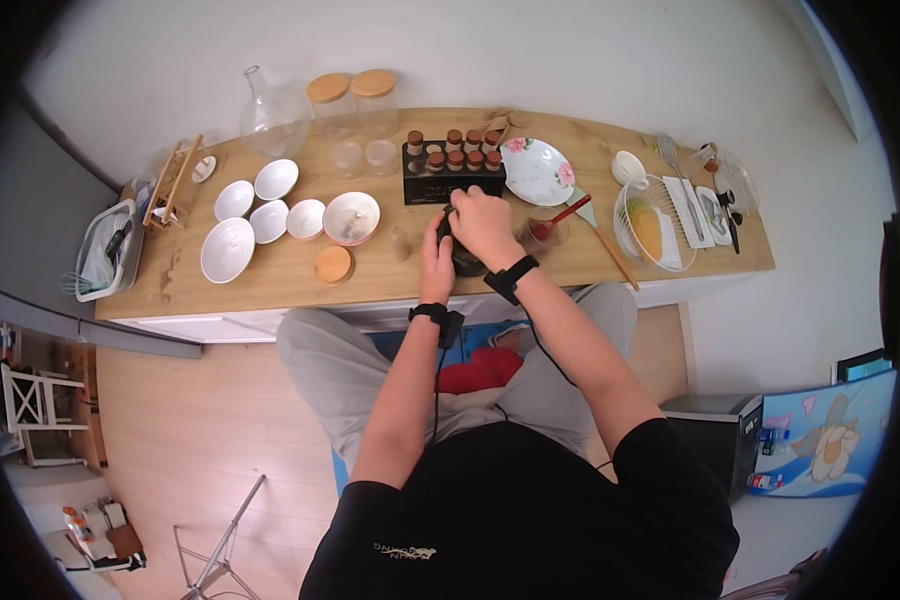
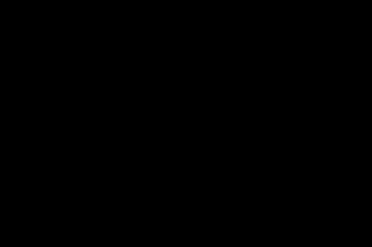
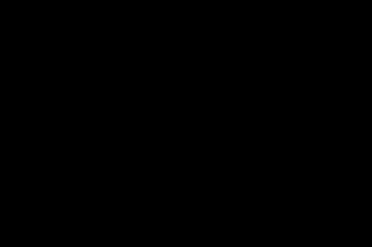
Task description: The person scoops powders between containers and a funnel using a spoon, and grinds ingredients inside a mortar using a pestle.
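Note:
Both wrist views are black, so only the head view shows the hands. They meet over the front of the wooden counter, just before a black rack [image 1: 440, 188] of spice jars with brown caps. The left hand [image 1: 436, 265] grips a slim black object [image 1: 444, 224] from the left side. From above, the right hand [image 1: 483, 224] curls its fingers at the top of that object and hides much of it. A dark round vessel [image 1: 467, 264] sits partly hidden beneath the right hand and wrist. A small clear jar [image 1: 400, 244] stands left of the left hand.
Several white bowls [image 1: 228, 251] and a round wooden lid [image 1: 334, 264] lie left. Behind them stand glass jars with wooden lids [image 1: 374, 84]. Right are a floral plate [image 1: 537, 172], a glass cup with a red-handled utensil [image 1: 545, 233], a spatula [image 1: 610, 250] and a wire basket [image 1: 627, 240].

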